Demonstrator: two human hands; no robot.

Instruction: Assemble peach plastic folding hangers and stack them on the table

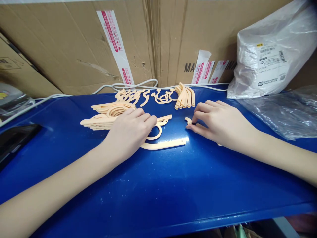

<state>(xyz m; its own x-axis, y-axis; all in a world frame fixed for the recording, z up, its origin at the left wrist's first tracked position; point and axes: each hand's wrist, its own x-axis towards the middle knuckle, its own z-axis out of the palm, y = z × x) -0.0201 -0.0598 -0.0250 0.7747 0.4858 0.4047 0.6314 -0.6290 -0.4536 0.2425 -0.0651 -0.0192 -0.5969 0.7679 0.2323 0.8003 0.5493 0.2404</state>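
My left hand (132,130) is palm down, with its fingers curled over a beige plastic hanger piece (155,145). This piece has a ring and a long curved arm that reach out to the right; the fingertips are hidden. A stack of similar beige hanger arms (99,122) lies just left of that hand. My right hand (218,120) is closed, thumb and fingers together at a small beige plastic hook (188,121). Only the hook's end shows clearly, since the hand covers the rest. Another beige bit (219,144) peeks out below the right hand.
Beige hooks (146,97) and a bundle of curved beige tubes (184,96) lie along the back of the blue table (158,191). Behind stand cardboard boxes (81,43) and a white cable (133,85). A plastic parcel (269,59) is at right, a black phone-like object (17,142) at left.
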